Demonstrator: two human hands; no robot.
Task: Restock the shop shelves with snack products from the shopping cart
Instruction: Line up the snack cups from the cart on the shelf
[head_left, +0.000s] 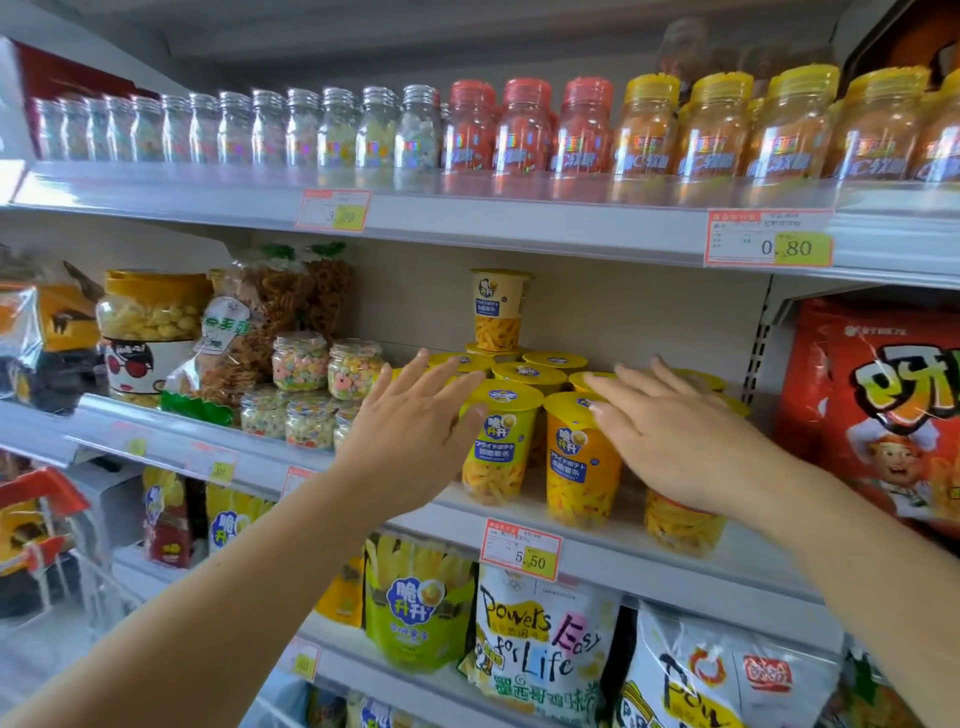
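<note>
Head camera faces a grey metal shop gondola with a pale back panel. Each board is fronted by a clear plastic rail carrying red-bordered price tags.

The middle shelf (613, 545) holds a cluster of snack cups (497, 447). They are tapered clear plastic tubs showing orange-yellow sticks, with blue labels and flat, glossy yellow lids. One more cup (500, 307) stands on the lids at the back.

The left hand (415, 436) is at the cluster's left edge with its fingers straight and together, holding nothing; whether it touches the nearest cup cannot be told. The right hand (680, 436) lies palm down across the lids on the right side, fingers straight and slightly spread, gripping nothing.

Just below the cups hangs a price tag (521, 555).

On the top shelf (519, 228) stands a row of small ribbed jars (332, 130), clear-capped, then red, then yellow.

A crinkly red bag (883, 415) stands right of the cups, and glossy pouches (540, 660) fill the shelf beneath.
</note>
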